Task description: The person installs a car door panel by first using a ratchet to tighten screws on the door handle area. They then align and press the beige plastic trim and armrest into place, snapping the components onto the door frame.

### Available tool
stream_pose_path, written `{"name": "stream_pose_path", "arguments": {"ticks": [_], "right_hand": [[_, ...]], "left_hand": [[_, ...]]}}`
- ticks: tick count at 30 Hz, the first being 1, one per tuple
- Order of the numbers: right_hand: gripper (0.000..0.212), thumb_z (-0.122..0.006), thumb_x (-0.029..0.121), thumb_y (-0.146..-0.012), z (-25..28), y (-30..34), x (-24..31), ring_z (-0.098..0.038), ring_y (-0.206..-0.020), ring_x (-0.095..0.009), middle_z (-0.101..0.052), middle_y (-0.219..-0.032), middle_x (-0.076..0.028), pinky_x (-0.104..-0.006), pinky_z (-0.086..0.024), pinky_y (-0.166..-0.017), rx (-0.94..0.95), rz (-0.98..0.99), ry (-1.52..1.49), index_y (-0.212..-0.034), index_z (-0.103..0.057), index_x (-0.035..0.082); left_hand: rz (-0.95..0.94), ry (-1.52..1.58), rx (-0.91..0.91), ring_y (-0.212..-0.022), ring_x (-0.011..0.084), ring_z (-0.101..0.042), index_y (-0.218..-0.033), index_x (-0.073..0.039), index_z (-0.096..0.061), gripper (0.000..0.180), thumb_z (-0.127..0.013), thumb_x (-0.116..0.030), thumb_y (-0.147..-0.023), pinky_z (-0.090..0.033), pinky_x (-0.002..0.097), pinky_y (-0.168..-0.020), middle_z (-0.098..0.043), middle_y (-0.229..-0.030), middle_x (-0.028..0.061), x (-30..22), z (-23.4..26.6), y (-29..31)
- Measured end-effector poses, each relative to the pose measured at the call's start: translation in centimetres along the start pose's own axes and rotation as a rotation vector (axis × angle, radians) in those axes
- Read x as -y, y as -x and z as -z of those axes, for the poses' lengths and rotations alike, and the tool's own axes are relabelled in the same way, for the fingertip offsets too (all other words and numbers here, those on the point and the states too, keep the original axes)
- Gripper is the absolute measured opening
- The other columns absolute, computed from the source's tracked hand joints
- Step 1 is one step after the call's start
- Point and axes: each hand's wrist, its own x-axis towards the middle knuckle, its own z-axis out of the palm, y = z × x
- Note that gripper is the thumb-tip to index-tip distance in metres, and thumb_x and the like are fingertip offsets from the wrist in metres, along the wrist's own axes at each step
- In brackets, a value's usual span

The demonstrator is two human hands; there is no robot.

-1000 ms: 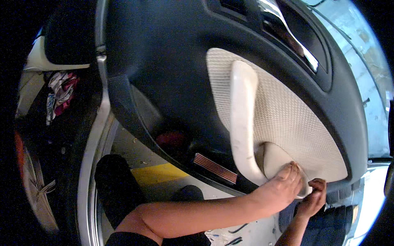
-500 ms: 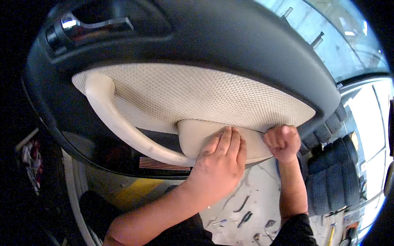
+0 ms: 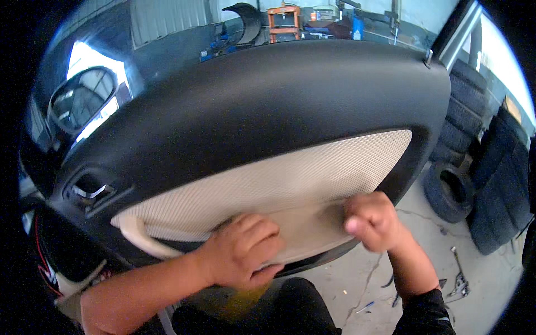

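Observation:
A dark car door panel with a beige textured insert fills the middle. A smooth beige armrest juts from the insert, joined at its left to a curved beige pull handle. My left hand is closed over the armrest's left end, fingers bent and thumb at its near edge. It hides where handle and armrest meet. My right hand is a fist at the armrest's right end, against or just above it; I cannot tell which. Nothing shows in that fist.
A chrome inner door handle is at the left, below a side mirror beyond the window. Stacked tyres and one lying tyre are at the right. Tools lie on the floor. An orange frame stands behind the door.
The view has tipped up, showing the window and workshop beyond. My left hand has gone from lying flat on the armrest to bent fingers at its left end. My right hand remains a fist.

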Motion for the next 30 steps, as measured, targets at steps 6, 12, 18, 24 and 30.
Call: {"name": "stream_pose_path", "arguments": {"ticks": [6, 12, 18, 24, 30], "right_hand": [[0.04, -0.066, 0.03, -0.095, 2.4, 3.5, -1.1, -0.053, -0.055, -0.025, -0.056, -0.065, -0.005, -0.0372, -0.04, -0.051, -0.073, 0.232, -0.155, -0.062, -0.057, 0.008], [0.046, -0.065, 0.036, -0.097, 1.5, 5.3, -3.6, -0.054, -0.055, -0.025, -0.056, -0.066, -0.005, -0.0368, -0.041, -0.051, -0.071, 0.283, -0.342, -0.061, -0.056, 0.01], [0.06, -0.059, 0.044, -0.098, -1.0, 3.4, -1.0, -0.051, -0.049, -0.026, -0.051, -0.055, -0.007, -0.036, -0.043, -0.05, -0.296, 0.225, -0.342, -0.051, -0.043, 0.009], [0.069, -0.053, 0.054, -0.1, -4.5, 4.2, 2.4, -0.04, -0.038, -0.02, -0.044, -0.045, -0.005, -0.0332, -0.031, -0.044, -0.398, -0.014, -0.219, -0.049, -0.043, 0.009], [0.06, -0.044, 0.05, -0.106, -2.3, -3.6, 7.3, -0.035, -0.042, -0.014, -0.039, -0.048, 0.003, -0.0321, -0.03, -0.047, 0.076, -0.069, -0.653, -0.057, -0.043, 0.015]], "left_hand": [[0.031, -0.004, 0.16, -0.106, 0.0278, -0.063, -0.117, 0.0, -0.066, 0.046, -0.077, -0.026, -0.08, -0.052, 0.0391, -0.091, -0.064, -0.119, 0.0164, -1.1, 0.2, -1.4], [0.011, -0.151, 0.23, -0.097, 0.0288, -0.069, -0.114, -0.004, -0.071, 0.044, -0.073, -0.029, -0.078, -0.058, 0.0406, -0.086, -0.069, -0.117, 0.0138, -0.6, 0.0, -0.9], [-0.035, -0.106, 0.043, -0.109, 0.0267, -0.063, -0.116, 0.0, -0.068, 0.039, -0.073, -0.021, -0.084, -0.051, 0.037, -0.094, -0.066, -0.12, 0.0149, -0.8, -0.5, 1.6], [-0.037, -0.356, -0.109, -0.113, 0.0261, -0.059, -0.121, -0.002, -0.066, 0.042, -0.059, -0.027, -0.088, -0.049, 0.0386, -0.095, -0.064, -0.123, 0.0107, -2.6, -5.3, 3.4], [0.053, -0.159, -0.46, -0.117, 0.0255, -0.054, -0.123, -0.003, -0.064, 0.045, -0.053, -0.028, -0.086, -0.046, 0.0415, -0.098, -0.061, -0.126, 0.0091, -9.6, -15.6, 4.5]]}}
